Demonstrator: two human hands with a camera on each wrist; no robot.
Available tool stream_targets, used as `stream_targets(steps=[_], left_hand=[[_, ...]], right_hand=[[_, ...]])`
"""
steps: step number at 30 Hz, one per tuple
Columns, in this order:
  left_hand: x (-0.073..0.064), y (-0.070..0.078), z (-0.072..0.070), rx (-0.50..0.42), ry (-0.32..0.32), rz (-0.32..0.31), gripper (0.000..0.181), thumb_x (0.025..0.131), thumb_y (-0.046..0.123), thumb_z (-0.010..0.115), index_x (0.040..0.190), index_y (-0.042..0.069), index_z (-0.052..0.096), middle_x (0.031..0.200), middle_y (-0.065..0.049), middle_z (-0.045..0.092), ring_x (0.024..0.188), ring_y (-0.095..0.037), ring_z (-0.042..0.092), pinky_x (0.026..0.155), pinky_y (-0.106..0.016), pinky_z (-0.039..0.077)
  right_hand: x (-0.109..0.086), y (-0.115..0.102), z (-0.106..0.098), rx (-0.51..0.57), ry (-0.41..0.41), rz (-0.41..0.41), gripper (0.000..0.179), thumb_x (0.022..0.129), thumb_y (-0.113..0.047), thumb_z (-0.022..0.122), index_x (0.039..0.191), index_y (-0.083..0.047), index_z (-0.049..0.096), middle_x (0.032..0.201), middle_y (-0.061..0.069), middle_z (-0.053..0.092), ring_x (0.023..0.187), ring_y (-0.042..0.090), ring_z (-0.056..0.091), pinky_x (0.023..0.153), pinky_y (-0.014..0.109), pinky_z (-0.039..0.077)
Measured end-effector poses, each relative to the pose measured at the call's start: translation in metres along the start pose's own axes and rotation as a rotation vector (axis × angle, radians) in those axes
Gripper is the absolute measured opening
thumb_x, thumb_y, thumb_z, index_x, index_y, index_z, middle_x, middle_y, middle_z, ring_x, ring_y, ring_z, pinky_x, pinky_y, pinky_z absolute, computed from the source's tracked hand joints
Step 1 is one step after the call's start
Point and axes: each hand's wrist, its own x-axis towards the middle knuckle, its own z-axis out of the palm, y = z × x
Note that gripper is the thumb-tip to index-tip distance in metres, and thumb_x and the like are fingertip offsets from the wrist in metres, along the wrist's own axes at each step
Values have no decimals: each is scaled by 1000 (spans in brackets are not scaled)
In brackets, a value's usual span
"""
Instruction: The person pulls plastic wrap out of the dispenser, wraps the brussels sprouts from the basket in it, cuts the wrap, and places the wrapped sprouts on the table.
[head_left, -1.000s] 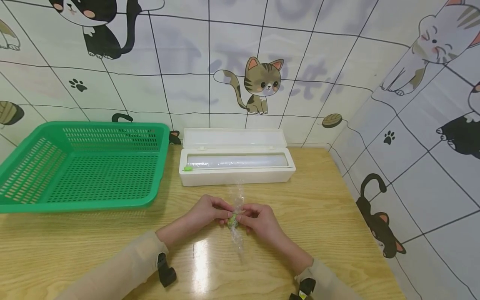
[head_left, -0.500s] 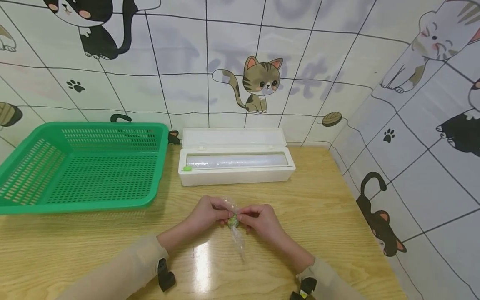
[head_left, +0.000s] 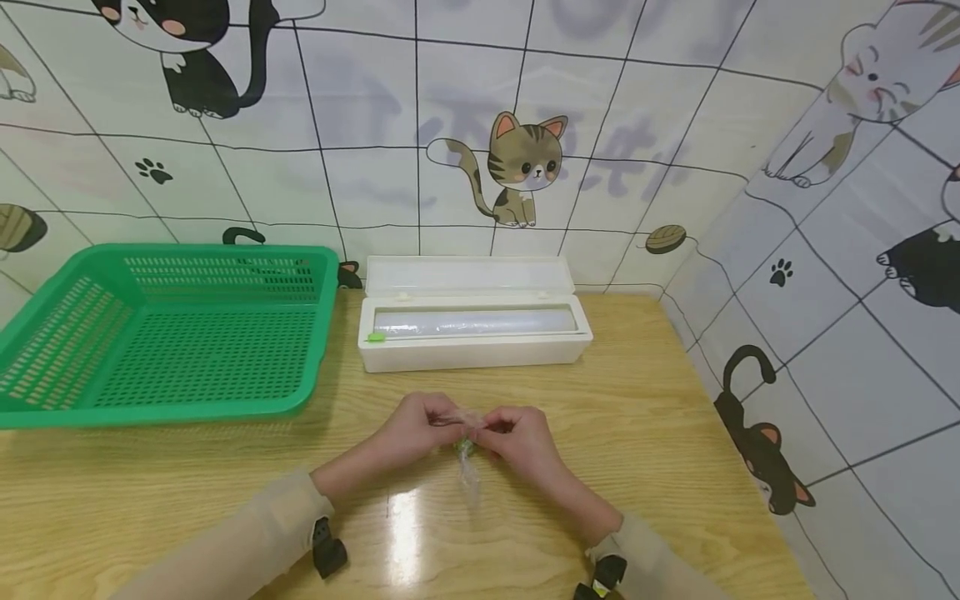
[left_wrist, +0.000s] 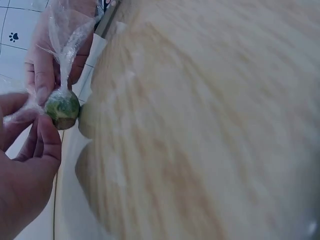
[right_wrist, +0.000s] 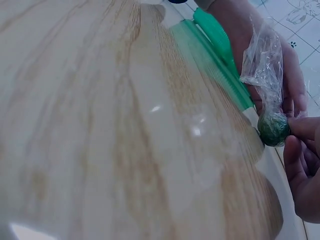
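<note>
Between both hands, low over the table, is a small round Brussels sprout (left_wrist: 62, 109) wrapped in clear plastic wrap (right_wrist: 266, 70). In the head view the sprout (head_left: 465, 447) is mostly covered by fingers. My left hand (head_left: 420, 429) pinches the gathered film on the sprout's far side with thumb and fingers. From the right, my right hand (head_left: 525, 443) pinches the same bunch, its fingertips close to the left ones. A twisted tail of film sticks out on the near side. The left wrist view shows the sprout's brownish cut base.
Behind the hands stands a white plastic-wrap dispenser (head_left: 475, 354), lid raised, a film roll (head_left: 472, 322) inside and a green slider (head_left: 376, 337) at its left. A green slotted basket (head_left: 202, 411) stands at the left. Cat-patterned walls border the wooden table (head_left: 637, 417).
The far tail of film stood up beyond the fingers; it is now folded down and bunched between the fingertips. The hands stay in nearly the same place.
</note>
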Motion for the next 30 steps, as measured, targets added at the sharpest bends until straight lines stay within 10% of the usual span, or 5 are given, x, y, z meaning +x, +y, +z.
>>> stream_targets(steps=[8, 17, 30], left_hand=[[-2, 0, -6, 18, -33, 26, 22, 92, -2, 59, 102, -1, 79, 104, -8, 73, 98, -21, 62, 85, -34, 53], [-5, 4, -5, 119, -40, 89, 17, 95, 2, 70, 108, 5, 80, 106, -2, 73, 102, -20, 66, 90, -32, 55], [-7, 0, -9, 402, -66, 309, 40, 84, -23, 58, 114, -3, 76, 107, -9, 67, 100, -24, 65, 85, -31, 57]], right_hand=[[-1, 2, -3, 24, -29, 4, 8, 89, -1, 78, 93, 5, 77, 78, 11, 72, 56, 14, 61, 54, 21, 51], [-3, 1, -4, -2, -77, -22, 11, 89, 2, 77, 99, 6, 77, 91, 15, 75, 69, 19, 71, 63, 31, 61], [1, -3, -7, 59, -78, -33, 18, 96, 13, 60, 109, 14, 72, 104, 25, 73, 79, 24, 74, 73, 32, 62]])
